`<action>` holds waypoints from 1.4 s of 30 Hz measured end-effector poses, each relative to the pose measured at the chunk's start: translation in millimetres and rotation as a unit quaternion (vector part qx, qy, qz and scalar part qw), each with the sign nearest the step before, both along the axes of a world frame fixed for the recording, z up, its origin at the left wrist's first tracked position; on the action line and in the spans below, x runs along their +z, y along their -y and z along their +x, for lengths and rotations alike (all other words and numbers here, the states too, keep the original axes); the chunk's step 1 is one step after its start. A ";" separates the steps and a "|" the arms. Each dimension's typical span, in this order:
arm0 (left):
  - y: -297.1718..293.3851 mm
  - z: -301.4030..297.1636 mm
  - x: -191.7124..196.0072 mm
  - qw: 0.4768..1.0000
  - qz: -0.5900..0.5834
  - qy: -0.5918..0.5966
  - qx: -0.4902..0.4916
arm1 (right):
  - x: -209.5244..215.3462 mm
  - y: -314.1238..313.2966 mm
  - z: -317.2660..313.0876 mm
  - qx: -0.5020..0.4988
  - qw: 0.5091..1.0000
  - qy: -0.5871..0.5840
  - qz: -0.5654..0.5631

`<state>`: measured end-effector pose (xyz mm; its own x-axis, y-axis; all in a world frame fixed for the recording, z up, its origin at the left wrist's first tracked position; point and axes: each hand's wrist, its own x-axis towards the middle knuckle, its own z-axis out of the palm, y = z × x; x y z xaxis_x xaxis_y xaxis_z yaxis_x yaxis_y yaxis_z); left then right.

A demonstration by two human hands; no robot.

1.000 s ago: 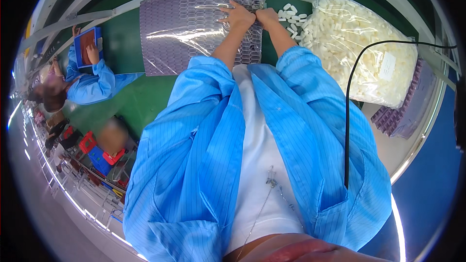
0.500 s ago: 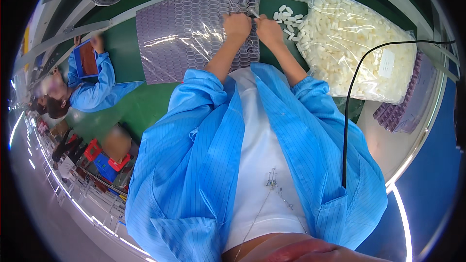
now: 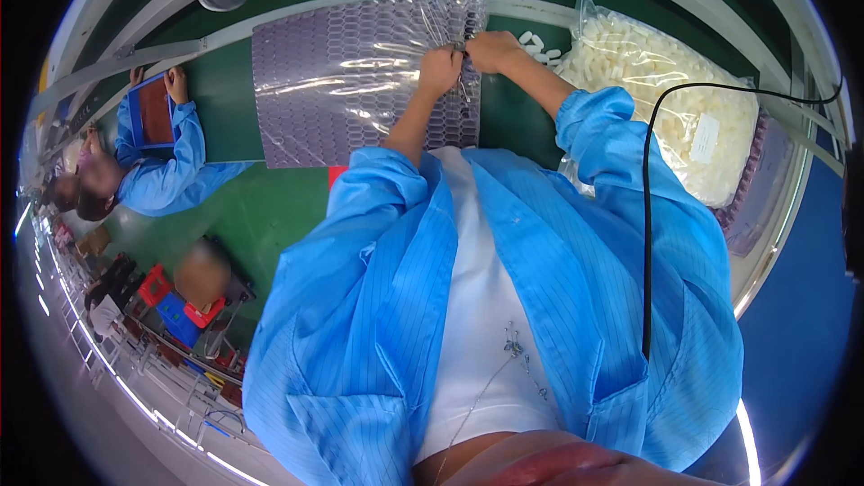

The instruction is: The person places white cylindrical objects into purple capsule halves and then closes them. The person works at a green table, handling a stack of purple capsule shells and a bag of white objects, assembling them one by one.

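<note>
Both hands close together, pinching bunched plastic at the right end of a purple honeycomb sheet (image 3: 346, 94).
The sheet lies under the left hand (image 3: 439, 70) and stretches away to its left, long axis running side to side; the left hand is over it, while the right hand (image 3: 491, 51) sits at its right edge — nearer the loose white pieces (image 3: 538, 47) and the full clear bag (image 3: 670, 94) farther right. Creases in the clear plastic (image 3: 465, 87) fan out from the fingers, which look closed on it, but just what lies between the fingertips is hidden — the knuckles cover it. Glare blurs the sheet's cells left of the hands, and the right sleeve (image 3: 598, 126) covers part of the bag.
</note>
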<state>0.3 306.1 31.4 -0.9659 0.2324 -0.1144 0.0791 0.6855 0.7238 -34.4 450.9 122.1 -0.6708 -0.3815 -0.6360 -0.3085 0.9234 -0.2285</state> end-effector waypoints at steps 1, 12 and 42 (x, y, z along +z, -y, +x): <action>-0.6 -2.4 -0.7 1.000 0.007 0.006 -0.001 | 2.3 -2.0 -4.4 0.003 1.000 0.009 0.008; 4.7 -0.8 -5.8 0.997 0.067 0.029 -0.001 | 29.1 18.1 -35.7 0.095 0.990 0.051 0.086; 5.9 -48.3 48.8 0.928 -0.169 -0.201 -0.264 | -18.7 -2.0 49.4 -0.327 0.938 -0.098 -0.052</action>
